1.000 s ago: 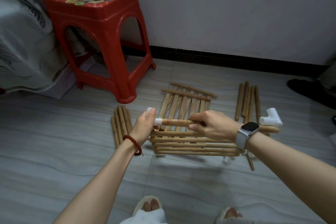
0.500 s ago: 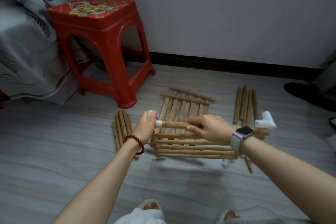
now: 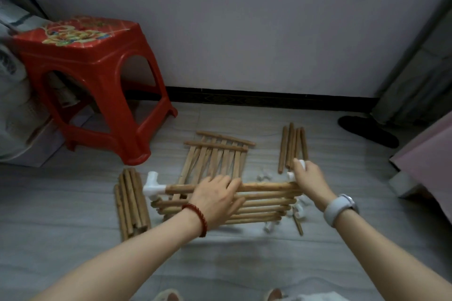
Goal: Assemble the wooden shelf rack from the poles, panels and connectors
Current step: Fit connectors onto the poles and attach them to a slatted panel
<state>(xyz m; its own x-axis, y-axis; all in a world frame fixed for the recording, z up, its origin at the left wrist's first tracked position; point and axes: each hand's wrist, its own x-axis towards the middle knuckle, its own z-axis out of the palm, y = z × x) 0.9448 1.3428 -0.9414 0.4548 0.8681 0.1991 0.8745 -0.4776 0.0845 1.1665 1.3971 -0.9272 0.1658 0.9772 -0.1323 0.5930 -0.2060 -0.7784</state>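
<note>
Lower center: my left hand (image 3: 216, 199) lies across the top pole (image 3: 266, 187) of the stacked poles (image 3: 256, 212), fingers nearly straight, grasping nothing. My right hand (image 3: 309, 178) curls round a white connector (image 3: 297, 170) at that pole's right end. Another connector (image 3: 152, 186) caps its left end. Pole bundles lie at left (image 3: 132, 201) and right (image 3: 293, 146). Center: the slatted panel (image 3: 217, 156). Upper left: a red stool (image 3: 95, 80).

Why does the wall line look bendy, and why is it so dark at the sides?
Head view: the wide-angle lens bows the black baseboard and tilts the grey curtain; light is dim and darkens towards the corners; a soft shadow lies on the floor under the pole panel; the red stool looks slightly smeared.
</note>
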